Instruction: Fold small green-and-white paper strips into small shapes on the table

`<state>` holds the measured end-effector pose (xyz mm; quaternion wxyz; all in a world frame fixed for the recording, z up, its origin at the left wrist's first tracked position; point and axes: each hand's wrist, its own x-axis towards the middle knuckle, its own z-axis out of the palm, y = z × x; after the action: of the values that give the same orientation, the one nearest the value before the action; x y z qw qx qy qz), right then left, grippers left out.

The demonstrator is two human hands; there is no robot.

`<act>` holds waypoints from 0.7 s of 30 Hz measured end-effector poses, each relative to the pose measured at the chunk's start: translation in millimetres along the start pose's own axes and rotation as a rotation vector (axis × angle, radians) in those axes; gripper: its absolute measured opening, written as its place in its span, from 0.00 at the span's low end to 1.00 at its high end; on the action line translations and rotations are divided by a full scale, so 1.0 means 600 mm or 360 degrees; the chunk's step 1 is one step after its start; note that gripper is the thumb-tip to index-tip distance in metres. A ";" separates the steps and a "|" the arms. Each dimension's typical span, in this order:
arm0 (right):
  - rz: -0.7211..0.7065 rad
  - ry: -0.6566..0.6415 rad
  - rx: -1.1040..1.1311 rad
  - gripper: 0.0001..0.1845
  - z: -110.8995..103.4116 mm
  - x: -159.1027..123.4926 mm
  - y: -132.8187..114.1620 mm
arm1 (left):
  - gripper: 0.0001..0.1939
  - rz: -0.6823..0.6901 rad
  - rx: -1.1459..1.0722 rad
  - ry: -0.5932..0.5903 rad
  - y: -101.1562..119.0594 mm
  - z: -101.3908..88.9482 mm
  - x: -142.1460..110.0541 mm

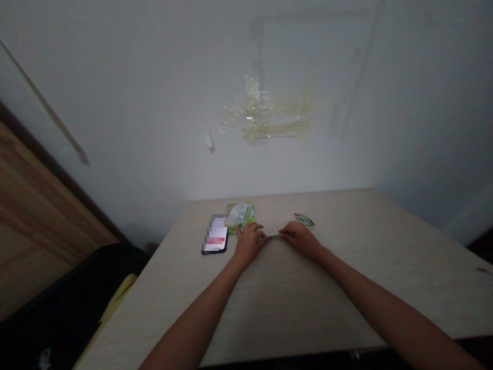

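Observation:
Both my hands rest on a pale wooden table [346,288], close together near its far middle. My left hand [249,240] and my right hand [301,238] each pinch one end of a small white object [274,233] stretched between them. It is too small to name. A green-and-white packet [240,215] lies just beyond my left hand. A phone [215,234] with a lit screen lies flat to the left of that hand. A small torn wrapper piece [304,219] lies just beyond my right hand.
A white wall [154,103] with old tape residue [265,115] rises behind the table. A wooden panel [34,205] stands at the left. A dark bag or seat [65,308] with a yellow edge sits beside the table's left edge.

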<state>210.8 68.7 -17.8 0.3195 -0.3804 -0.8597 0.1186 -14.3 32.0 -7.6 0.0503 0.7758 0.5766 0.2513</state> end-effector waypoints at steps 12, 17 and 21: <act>0.0122 0.0078 -0.0126 0.10 0.018 0.003 0.013 | 0.06 -0.0187 -0.0086 0.0068 0.007 0.001 0.005; 0.0237 -0.0047 -0.0316 0.13 0.022 0.007 0.012 | 0.05 -0.0195 -0.0058 0.0096 0.012 0.000 0.008; 0.0294 -0.0065 -0.0397 0.13 0.025 0.009 0.003 | 0.05 -0.0177 -0.0008 0.0110 0.013 0.002 0.010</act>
<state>199.3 74.4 -27.3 0.2400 -0.4922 -0.8354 0.0474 -5.9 35.1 -4.0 0.0463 0.7332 0.6197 0.2762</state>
